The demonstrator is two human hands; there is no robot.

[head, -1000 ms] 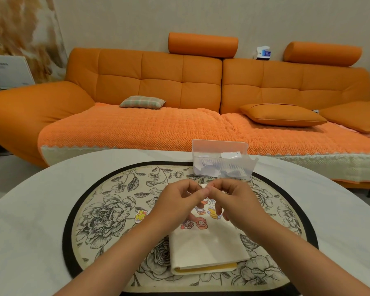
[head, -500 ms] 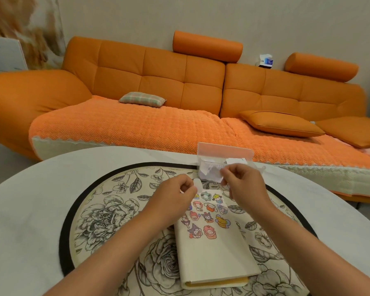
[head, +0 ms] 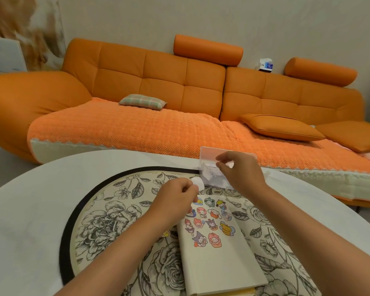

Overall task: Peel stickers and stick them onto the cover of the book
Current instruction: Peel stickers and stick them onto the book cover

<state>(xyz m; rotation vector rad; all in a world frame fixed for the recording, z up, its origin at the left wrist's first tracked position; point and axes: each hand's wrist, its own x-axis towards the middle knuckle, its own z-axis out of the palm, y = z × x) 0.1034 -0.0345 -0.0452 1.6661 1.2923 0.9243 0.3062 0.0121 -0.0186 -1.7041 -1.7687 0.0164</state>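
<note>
Stickers crowd the book's far half. Left fingers pinch a white scrap; right fingers pinch something over the box behind the book. Next sticker: press flat, nearer edge.

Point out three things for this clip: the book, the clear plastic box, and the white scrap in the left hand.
book (head: pixel 222 261), head view, bare lower half of the cream cover.
clear plastic box (head: pixel 207 153), head view, upper back wall.
white scrap (head: pixel 198 182), head view, middle of the curled paper above the left hand's fingers.
</note>
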